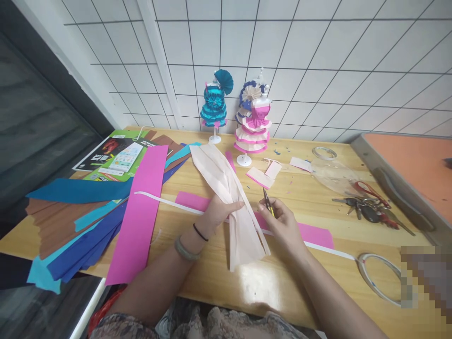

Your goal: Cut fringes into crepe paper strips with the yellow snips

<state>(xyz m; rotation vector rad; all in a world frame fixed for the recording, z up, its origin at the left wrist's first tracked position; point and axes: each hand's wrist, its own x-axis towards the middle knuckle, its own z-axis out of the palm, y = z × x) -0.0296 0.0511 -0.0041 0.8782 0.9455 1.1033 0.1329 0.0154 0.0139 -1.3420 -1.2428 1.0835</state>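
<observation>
Cream paper (245, 240) slants across the middle of my view, gathered at its waist and fanning out at both ends over the table (208, 270); I see the left hand (224, 209) pinching that gathered part between thumb and fingers; the right hand (280, 219), just beside it, grips a small pointed tool (268, 202) with its tips facing away from the body, though I cannot make out its exact kind. At the near right I have a white ring (363, 270); a white band (169, 202) runs leftward from it, over a pink strip (316, 235) and beneath the cream length; to the left lies a pink sheet (139, 221), overlapping a fan of blue, brown and turquoise papers (88, 249). Farther off I find keys (369, 212) at the right and cream-and-pink scraps (259, 178) near the centre; beyond them stand a pink-and-cream dress (252, 136), a blue-and-cream dress (243, 99) behind it, and a teal dress (213, 113) to their left; a tiled wall (318, 56) closes my view.
</observation>
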